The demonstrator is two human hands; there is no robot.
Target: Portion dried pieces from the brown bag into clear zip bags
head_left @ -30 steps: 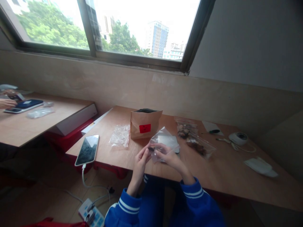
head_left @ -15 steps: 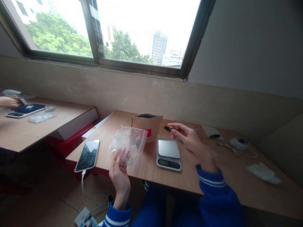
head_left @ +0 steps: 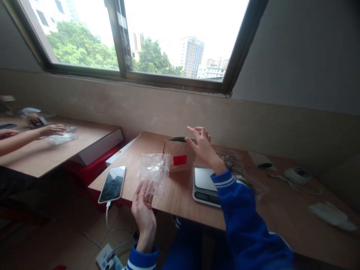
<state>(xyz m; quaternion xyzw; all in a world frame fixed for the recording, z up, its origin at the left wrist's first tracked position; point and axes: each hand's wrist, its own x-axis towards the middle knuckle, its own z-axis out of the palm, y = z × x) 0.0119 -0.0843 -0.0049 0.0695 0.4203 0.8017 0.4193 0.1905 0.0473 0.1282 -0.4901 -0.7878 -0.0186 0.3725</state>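
Note:
My left hand [head_left: 144, 208] has its fingers closed at the lower edge of a clear zip bag [head_left: 154, 167], which looks flat. My right hand [head_left: 201, 144] is raised at the right side of the mouth of a brown paper pouch [head_left: 169, 150], thumb and fingers apart, with nothing visible in it. The pouch stands upright with a red label [head_left: 180, 160] on its front, its inside hidden from me. Just below my right hand lies a small kitchen scale [head_left: 203, 179], partly covered by my right sleeve.
A phone [head_left: 112, 183] on a white cable lies at the table's left. Several clear bags [head_left: 257, 182] with small items lie right of the scale, near a white camera-like device [head_left: 296, 175] and a crumpled white sheet [head_left: 333, 216]. Another person's arm [head_left: 28, 140] reaches over the left table.
My right hand has moved left to the pouch mouth, and its fingers have opened. The small dark item it held is out of sight. The other person's arm has reached further right.

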